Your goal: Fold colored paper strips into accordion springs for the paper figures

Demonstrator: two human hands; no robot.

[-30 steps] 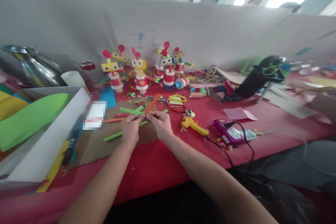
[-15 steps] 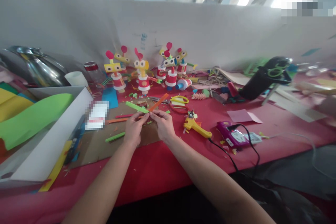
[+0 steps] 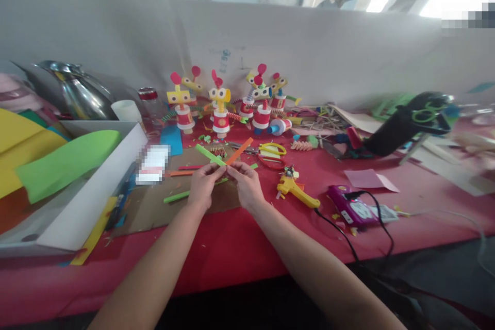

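Observation:
A light-green paper strip [image 3: 208, 152] and an orange paper strip [image 3: 240, 150] meet in a V between my fingertips, their free ends pointing up and away. My left hand [image 3: 204, 185] pinches the green strip close to the join. Pressed right up against it, my right hand [image 3: 248, 184] pinches the orange strip at its lower end. The fingers hide exactly how the two ends overlap. Under my hands lies a cardboard sheet [image 3: 149, 214] with another green strip [image 3: 176, 197] on it. Near it are yellow-handled scissors [image 3: 273, 148] and a yellow glue gun [image 3: 299, 195].
Several paper-cup robot figures [image 3: 221, 118] stand at the back by the wall. A white box [image 3: 91, 193] of coloured sheets is at left, near a metal jug [image 3: 83, 95]. At right are a purple power strip [image 3: 353, 209] with cables and a black holder [image 3: 404, 126].
The whole view has shifted, so the table and things appear further right. My hands keep their pinch on the two strips, which look nearly the same.

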